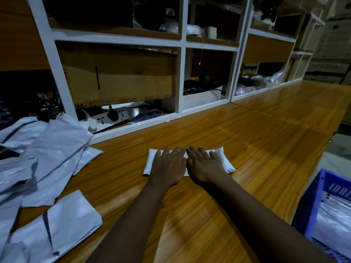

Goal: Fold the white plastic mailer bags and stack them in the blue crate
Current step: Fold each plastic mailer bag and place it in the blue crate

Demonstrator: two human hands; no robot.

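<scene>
Both hands, left (pixel 168 165) and right (pixel 204 164), flat on the folded bag (pixel 223 160), so I'd press outward to squeeze air before the crate (pixel 311 202).

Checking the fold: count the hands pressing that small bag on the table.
2. The left hand lies flat on the left half of the bag, the right hand on its right half; none hidden.

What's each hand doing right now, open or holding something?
Left hand: open, pressing flat on the folded mailer bag.
Right hand: open, pressing flat on the same bag.
</scene>
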